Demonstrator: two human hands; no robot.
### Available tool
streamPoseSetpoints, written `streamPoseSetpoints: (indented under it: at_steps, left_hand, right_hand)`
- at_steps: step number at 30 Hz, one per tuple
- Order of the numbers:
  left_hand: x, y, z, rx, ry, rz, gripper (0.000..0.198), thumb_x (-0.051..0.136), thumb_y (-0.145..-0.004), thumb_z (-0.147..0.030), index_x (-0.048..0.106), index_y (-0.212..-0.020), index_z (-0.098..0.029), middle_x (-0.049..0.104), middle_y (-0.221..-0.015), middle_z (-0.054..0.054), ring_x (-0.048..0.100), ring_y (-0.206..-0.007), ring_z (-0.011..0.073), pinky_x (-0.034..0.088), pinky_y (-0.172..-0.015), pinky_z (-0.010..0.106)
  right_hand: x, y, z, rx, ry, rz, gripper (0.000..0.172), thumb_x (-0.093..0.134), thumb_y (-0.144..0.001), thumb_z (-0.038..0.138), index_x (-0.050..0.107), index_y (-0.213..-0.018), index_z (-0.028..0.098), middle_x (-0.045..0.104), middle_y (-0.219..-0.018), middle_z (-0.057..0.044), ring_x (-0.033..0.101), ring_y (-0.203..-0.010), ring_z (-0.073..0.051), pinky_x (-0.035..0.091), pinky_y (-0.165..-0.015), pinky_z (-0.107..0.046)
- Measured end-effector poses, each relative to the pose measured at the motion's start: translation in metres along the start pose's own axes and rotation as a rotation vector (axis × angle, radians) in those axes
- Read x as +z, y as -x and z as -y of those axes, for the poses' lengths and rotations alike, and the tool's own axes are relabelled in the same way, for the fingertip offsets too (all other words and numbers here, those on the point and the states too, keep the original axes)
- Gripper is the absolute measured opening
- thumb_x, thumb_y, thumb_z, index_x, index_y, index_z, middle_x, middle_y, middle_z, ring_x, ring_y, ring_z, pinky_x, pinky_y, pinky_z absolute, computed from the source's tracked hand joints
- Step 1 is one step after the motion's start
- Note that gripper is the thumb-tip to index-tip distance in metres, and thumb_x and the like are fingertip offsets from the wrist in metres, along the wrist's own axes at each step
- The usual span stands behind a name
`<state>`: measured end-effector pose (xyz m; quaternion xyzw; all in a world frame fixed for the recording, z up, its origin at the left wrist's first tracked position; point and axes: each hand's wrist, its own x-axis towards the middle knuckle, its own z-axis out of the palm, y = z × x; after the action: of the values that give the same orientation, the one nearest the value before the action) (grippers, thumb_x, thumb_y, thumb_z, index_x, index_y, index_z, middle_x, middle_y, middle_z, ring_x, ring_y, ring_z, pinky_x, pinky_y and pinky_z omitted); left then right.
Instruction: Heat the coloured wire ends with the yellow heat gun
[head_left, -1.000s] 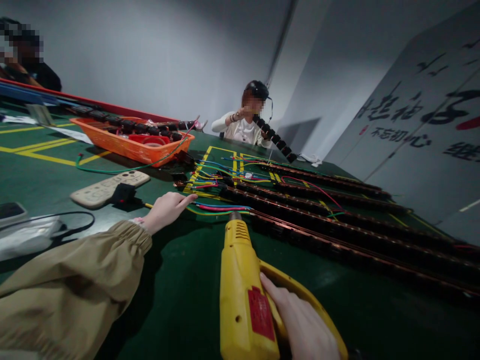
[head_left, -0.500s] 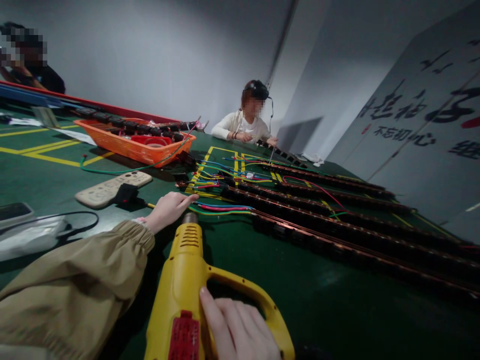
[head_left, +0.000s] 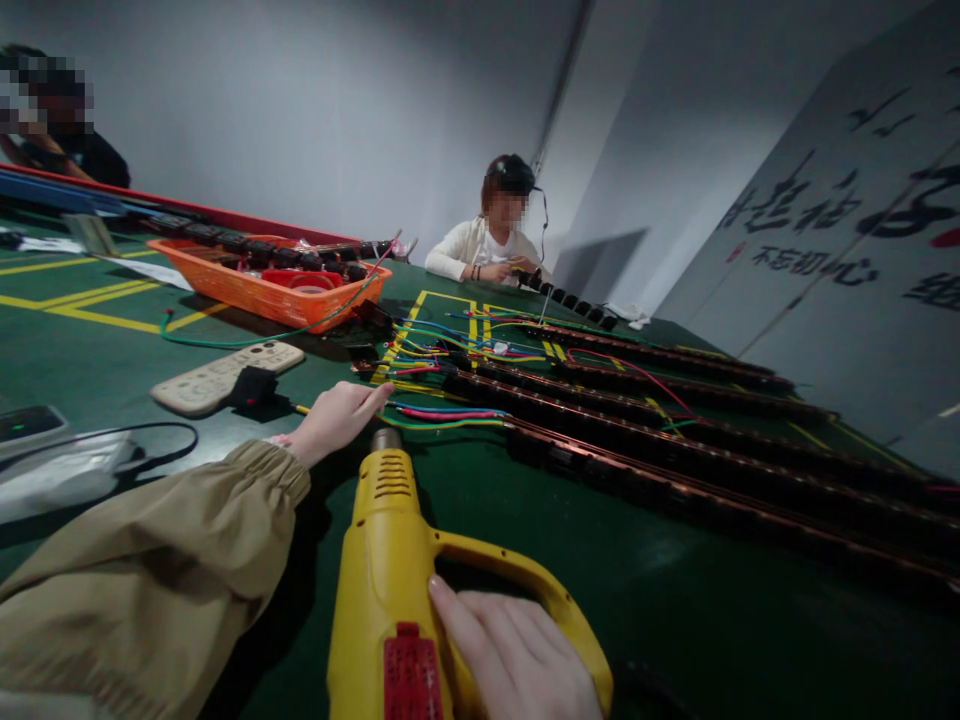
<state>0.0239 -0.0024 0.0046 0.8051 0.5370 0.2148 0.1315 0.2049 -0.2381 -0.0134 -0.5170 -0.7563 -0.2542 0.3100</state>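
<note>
My right hand [head_left: 510, 655] grips the handle of a yellow heat gun [head_left: 390, 580] at the bottom of the view. Its metal nozzle points away from me at a bundle of red, blue, green and yellow wires [head_left: 442, 412]. My left hand [head_left: 334, 418], in a tan sleeve, rests on the green table [head_left: 112, 360] with its fingers extended, the fingertips touching the near end of those wires just left of the nozzle. The wires run into long black and copper strips [head_left: 675, 470] that stretch off to the right.
An orange tray [head_left: 262, 285] of black parts stands at the back left. A beige remote [head_left: 225, 375], a black plug and a cable lie at the left. A seated person [head_left: 491, 250] across the table handles a black strip. Another person is at the far left.
The heat gun swung left from the copper strips to the wire ends by my left hand, then shifted slightly. The person across lowered a black strip to the table.
</note>
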Motion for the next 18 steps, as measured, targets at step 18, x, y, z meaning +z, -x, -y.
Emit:
streamPoseSetpoints:
  at_steps: [18]
  left_hand:
    - [-0.001,0.002,-0.004,0.100,-0.188,0.010,0.032,0.031,-0.085,-0.035,0.061,-0.094,-0.026,0.063,-0.083,0.001,0.057,-0.075,0.0167,0.031,-0.061,0.023]
  right_hand:
    - [-0.039,0.026,-0.057,0.202,0.083,0.179,0.092,0.026,-0.064,0.079,0.050,-0.123,0.013,0.060,-0.093,-0.008,0.054,-0.096,-0.007,0.044,-0.084,-0.013]
